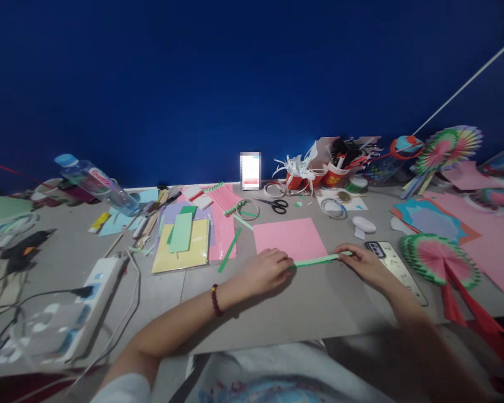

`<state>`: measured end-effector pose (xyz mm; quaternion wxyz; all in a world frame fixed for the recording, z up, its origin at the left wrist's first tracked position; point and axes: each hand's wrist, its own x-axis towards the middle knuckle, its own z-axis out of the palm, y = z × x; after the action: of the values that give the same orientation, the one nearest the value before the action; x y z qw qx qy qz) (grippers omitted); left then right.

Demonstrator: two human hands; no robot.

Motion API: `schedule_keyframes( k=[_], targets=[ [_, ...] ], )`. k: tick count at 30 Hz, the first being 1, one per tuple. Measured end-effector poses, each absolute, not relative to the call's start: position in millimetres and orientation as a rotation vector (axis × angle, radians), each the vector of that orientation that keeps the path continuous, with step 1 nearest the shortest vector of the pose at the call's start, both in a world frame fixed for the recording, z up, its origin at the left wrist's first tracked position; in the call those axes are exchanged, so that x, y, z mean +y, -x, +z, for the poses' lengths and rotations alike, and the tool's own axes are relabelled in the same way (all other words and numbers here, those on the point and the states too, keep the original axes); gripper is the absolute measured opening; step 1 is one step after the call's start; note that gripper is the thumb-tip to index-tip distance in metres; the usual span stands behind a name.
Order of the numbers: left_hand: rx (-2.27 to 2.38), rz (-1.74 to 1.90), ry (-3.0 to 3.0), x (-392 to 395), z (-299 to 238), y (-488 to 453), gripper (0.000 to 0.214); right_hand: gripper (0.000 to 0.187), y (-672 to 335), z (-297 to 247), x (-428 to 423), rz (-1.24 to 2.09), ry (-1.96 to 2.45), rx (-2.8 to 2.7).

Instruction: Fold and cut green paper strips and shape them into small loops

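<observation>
A narrow light-green paper strip (317, 261) lies along the near edge of a pink paper sheet (292, 235) on the grey table. My left hand (269, 271) has its fingers pressed together on the strip's left end, at the sheet's lower left part. At the strip's other end, my right hand (363, 264) pinches it between thumb and finger, just beyond the sheet's right corner. A darker green edge shows beneath the strip. To the left of the sheet, a loose dark-green strip (229, 250) rests on the table.
Black scissors (277, 206) lie behind the sheet. A phone (397, 271) and a pleated paper fan (441, 260) are at right. Packed coloured paper (197, 246), a tilted water bottle (98, 184) and a power strip (90, 305) occupy the left. Red cups (336, 176) stand by the blue wall.
</observation>
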<state>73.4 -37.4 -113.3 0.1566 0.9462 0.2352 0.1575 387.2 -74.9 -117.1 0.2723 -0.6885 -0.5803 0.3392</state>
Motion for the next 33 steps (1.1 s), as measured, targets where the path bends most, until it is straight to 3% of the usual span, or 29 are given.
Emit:
schedule_keyframes(
  k=[33],
  targets=[
    [0.793, 0.338, -2.87, -43, -122, -109, 0.026, 0.03, -394, -124, -69, 0.999, 1.86, -1.638]
  ],
)
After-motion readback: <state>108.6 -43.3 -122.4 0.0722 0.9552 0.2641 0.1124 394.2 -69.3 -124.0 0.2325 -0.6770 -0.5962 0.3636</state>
